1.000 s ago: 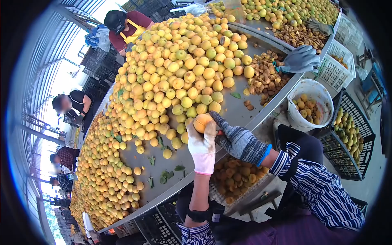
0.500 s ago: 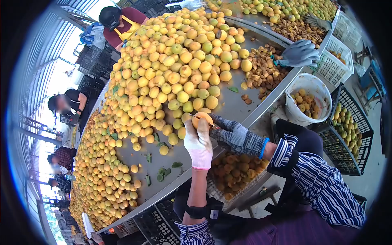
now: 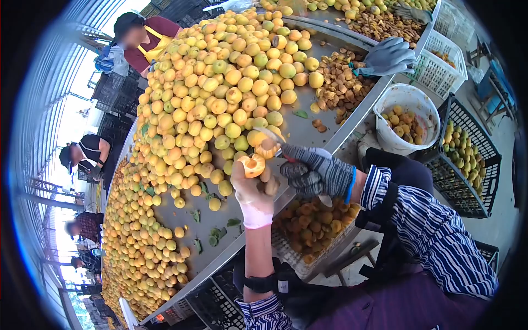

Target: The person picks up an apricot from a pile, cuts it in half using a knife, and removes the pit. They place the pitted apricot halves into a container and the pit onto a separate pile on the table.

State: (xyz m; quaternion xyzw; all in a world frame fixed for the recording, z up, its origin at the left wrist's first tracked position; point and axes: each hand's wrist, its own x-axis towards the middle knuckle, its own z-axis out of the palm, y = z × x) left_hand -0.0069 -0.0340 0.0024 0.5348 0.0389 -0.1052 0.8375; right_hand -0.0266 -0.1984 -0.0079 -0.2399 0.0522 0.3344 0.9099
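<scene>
My left hand (image 3: 254,192), in a white glove with a pink cuff, is closed on an apricot half (image 3: 252,166), its cut orange face turned up and a hollow showing in it. My right hand (image 3: 316,175) wears a grey striped knit glove and is wrapped round a knife (image 3: 270,133) with a thin curved blade. The blade reaches toward the left, just above the apricot half. Another cut apricot piece (image 3: 268,148) shows right under the blade. Both hands are over the near edge of the metal table (image 3: 300,122), close to the big apricot pile (image 3: 220,93).
Brown pits (image 3: 342,82) lie heaped beside a grey glove (image 3: 388,58). To the right stand a white bucket (image 3: 379,116) of fruit and a black crate (image 3: 488,148). A white basket (image 3: 294,257) of apricot halves sits below the table edge. People (image 3: 91,157) work along the far side.
The apricot between my hands is now parted, with its cut inside showing. My right hand has turned and the knife blade has come clear of the fruit. The view has shifted slightly.
</scene>
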